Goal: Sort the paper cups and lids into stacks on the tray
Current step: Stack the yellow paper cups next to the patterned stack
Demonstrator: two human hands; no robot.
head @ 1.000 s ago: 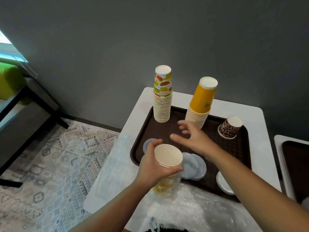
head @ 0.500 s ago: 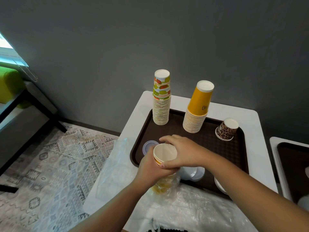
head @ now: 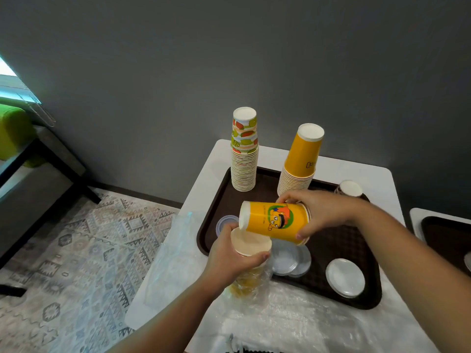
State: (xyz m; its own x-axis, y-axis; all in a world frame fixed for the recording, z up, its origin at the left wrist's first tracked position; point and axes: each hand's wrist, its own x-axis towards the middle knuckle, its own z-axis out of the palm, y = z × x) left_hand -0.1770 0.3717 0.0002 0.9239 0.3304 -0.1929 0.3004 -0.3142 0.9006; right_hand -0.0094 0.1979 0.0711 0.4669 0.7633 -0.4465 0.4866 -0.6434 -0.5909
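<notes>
Head view: right hand grasps a yellow cartoon cup by its rim end, held sideways above the brown tray. Left hand grips the wrapped cup stack at the tray's near-left edge. White lids lie on the tray.

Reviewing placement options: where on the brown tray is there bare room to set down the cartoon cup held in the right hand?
Bare tray shows between the fruit-print stack and the blue lid, and between the overlapping clear lids and the white lid. The far edge is crowded by the yellow stack and the patterned cup.
</notes>
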